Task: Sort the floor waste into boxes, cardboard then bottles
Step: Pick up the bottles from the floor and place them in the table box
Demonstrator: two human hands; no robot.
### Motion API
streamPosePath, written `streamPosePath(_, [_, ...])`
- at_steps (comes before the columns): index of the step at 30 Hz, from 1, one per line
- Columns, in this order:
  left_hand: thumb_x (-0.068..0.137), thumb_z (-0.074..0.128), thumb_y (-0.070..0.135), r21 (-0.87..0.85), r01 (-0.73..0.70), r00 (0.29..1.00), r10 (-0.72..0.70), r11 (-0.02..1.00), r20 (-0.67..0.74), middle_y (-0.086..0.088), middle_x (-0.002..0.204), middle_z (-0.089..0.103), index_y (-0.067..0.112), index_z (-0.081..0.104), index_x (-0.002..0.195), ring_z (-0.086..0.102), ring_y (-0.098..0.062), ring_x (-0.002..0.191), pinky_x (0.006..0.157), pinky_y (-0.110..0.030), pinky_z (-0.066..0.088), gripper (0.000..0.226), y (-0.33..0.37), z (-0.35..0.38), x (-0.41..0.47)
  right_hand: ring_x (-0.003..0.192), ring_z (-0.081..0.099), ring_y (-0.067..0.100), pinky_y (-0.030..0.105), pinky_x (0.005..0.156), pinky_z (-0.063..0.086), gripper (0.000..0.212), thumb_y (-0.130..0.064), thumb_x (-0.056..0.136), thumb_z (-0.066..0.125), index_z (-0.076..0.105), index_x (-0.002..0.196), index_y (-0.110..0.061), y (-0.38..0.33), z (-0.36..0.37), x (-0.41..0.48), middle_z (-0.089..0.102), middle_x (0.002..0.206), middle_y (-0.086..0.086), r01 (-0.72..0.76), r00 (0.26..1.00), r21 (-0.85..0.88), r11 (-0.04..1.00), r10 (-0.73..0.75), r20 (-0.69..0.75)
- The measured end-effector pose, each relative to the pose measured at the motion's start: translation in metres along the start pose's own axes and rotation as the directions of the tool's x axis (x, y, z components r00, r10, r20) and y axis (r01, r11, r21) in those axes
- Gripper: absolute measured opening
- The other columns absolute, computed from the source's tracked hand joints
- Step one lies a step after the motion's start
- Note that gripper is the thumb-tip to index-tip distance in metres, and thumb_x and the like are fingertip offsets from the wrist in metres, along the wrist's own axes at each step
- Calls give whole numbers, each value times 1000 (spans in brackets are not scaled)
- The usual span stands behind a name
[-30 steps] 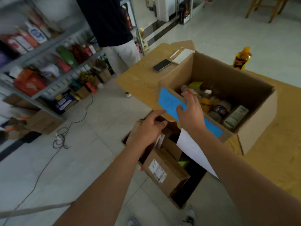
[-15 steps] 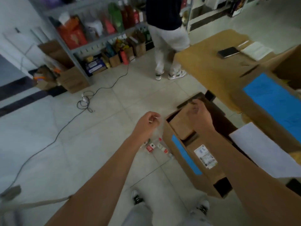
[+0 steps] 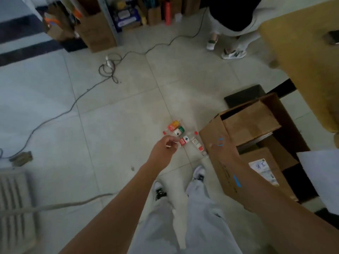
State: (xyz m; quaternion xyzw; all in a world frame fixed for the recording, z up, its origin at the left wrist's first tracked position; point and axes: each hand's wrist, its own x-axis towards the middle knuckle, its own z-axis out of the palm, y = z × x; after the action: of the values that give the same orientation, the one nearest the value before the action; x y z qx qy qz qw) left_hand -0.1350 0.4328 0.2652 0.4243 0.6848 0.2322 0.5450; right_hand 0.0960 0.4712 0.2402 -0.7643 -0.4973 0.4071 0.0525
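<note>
Several small bottles lie together on the tiled floor: an orange one (image 3: pixel 173 125), a green-capped one (image 3: pixel 179 131), a red-labelled one (image 3: pixel 184 140) and a white one (image 3: pixel 198 145). My left hand (image 3: pixel 164 150) hovers just left of the red-labelled bottle, fingers loosely curled, with nothing clearly in it. My right hand (image 3: pixel 219 150) is smeared by motion in front of the floor box's left wall; its fingers are unreadable. The brown floor box (image 3: pixel 218 173) holds flattened cardboard pieces (image 3: pixel 250 125).
A wooden table (image 3: pixel 302 57) fills the upper right, with a white sheet (image 3: pixel 321 173) hanging below it. Another person's legs and shoes (image 3: pixel 233 54) stand at the top. A cable (image 3: pixel 110 68) trails across the floor from a shelf stocked with boxes (image 3: pixel 97 32). My own feet (image 3: pixel 199 174) are beside the box.
My view swung down from the table box to the floor. Both hands left the boxes and dropped; the left now hangs over the bottles and the right is beside the floor box.
</note>
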Motion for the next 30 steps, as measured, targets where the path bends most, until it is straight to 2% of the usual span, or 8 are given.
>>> streamPosePath(2, [91, 60, 14, -22, 69, 998, -69, 997, 12, 0, 90, 65, 30, 63, 93, 62, -21, 83, 88, -46, 53, 16, -33, 18, 19, 119, 54, 34, 35, 97, 42, 51, -23, 92, 63, 46, 137, -5, 9, 23, 24, 58, 130, 16, 1, 998, -41, 999, 1, 57])
streamPosePath(6, [90, 54, 15, -80, 226, 974, -226, 971, 5, -1, 90, 66, 32, 62, 95, 66, -31, 84, 70, -39, 52, 20, -110, 67, 69, 110, 58, 40, 45, 91, 47, 42, -20, 91, 64, 53, 125, 1, 55, 91, 104, 63, 117, 24, 2, 991, -191, 982, 24, 132])
streamPosePath(11, [82, 52, 14, -166, 355, 934, -355, 920, 33, -6, 96, 70, 34, 64, 96, 67, -29, 89, 89, -45, 54, 26, -221, 138, 131, 113, 55, 40, 38, 85, 44, 36, -22, 93, 62, 55, 124, -4, 136, 168, 212, 59, 122, 19, 14, 973, -430, 903, 87, 214])
streamPosePath(14, [80, 50, 11, -206, 408, 911, -410, 889, 35, -1, 89, 70, 30, 66, 96, 67, -26, 88, 92, -46, 53, 30, -283, 172, 167, 98, 62, 36, 34, 68, 43, 20, -25, 87, 65, 62, 98, -9, 181, 211, 271, 64, 98, 18, 39, 963, -455, 890, 88, 255])
streamPosePath(17, [88, 49, 7, -177, 437, 899, -433, 882, 61, 0, 96, 72, 22, 66, 108, 68, -23, 93, 94, -42, 53, 30, -332, 198, 205, 79, 62, 27, 28, 55, 41, 34, -45, 69, 61, 56, 80, -13, 249, 263, 338, 57, 75, 8, 12, 934, -496, 868, 168, 315])
streamPosePath(20, [91, 51, 10, -143, 446, 895, -436, 884, 98, -4, 103, 72, 18, 65, 114, 67, -25, 96, 95, -41, 51, 28, -365, 220, 241, 92, 64, 29, 37, 77, 54, 49, -42, 75, 67, 59, 110, -10, 265, 301, 366, 64, 100, 11, -29, 938, -465, 885, 185, 293])
streamPosePath(22, [92, 50, 10, -156, 445, 895, -434, 882, 104, -4, 103, 72, 18, 64, 115, 67, -25, 97, 96, -41, 51, 28, -383, 235, 264, 101, 61, 35, 38, 82, 50, 48, -30, 83, 69, 53, 122, -7, 269, 323, 377, 60, 115, 17, -34, 955, -482, 876, 171, 244])
streamPosePath(30, [91, 48, 12, -234, 422, 906, -402, 876, 130, 5, 101, 69, 24, 62, 116, 67, -17, 94, 89, -33, 54, 31, -441, 290, 314, 131, 40, 40, 47, 103, 40, 78, -28, 87, 68, 23, 149, -9, 312, 386, 451, 32, 148, 23, -110, 987, -629, 770, 160, 24])
